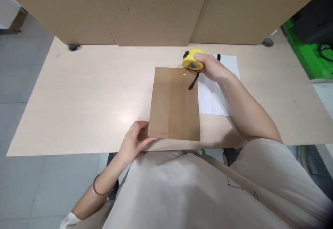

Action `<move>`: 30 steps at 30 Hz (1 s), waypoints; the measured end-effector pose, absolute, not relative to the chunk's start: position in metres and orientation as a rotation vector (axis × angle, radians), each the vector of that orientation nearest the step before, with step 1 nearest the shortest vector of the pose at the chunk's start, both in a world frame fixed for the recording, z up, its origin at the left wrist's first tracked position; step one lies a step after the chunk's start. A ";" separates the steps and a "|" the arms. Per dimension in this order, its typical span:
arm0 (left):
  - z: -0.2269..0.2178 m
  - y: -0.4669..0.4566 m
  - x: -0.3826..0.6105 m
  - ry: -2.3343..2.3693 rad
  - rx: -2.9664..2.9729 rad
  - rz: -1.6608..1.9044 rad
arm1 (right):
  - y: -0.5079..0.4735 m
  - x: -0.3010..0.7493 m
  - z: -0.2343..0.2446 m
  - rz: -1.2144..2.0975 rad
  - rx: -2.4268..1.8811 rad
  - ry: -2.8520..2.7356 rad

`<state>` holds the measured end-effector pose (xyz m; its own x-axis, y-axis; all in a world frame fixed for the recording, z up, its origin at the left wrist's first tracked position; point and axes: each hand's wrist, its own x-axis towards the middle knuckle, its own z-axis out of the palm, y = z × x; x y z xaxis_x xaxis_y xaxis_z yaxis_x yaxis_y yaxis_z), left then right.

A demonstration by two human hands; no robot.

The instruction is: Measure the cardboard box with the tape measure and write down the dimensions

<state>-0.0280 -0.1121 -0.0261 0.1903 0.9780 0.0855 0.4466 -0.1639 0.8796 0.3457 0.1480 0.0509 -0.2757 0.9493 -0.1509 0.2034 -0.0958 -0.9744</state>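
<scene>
A brown cardboard box (174, 106) with a strip of tape down its middle lies near the front edge of the table. My left hand (134, 139) grips its near left corner, the thumb along the near edge and the fingers curled at the left side. In my right hand (212, 66) is a yellow tape measure (193, 59), held over the far right corner of the box. A black wrist strap (194, 81) dangles from the tape measure over the box. No blade is visibly drawn out.
A printed white sheet of paper (213, 97) lies right of the box, partly under my right forearm, with a small black object (219, 57) at its top. Large cardboard panels (153, 14) stand along the back of the pale wooden table (85, 94). A green container (318, 61) is at far right.
</scene>
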 end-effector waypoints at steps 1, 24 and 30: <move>-0.029 -0.113 -0.030 1.413 1.680 0.938 | 0.145 0.346 0.050 1.403 -1.297 -1.471; -0.002 0.056 -0.013 1.170 0.965 1.037 | -0.071 0.372 0.064 1.327 -1.480 -0.823; -0.021 0.063 -0.033 1.125 1.162 1.049 | -0.048 0.395 0.076 1.206 -1.577 -1.064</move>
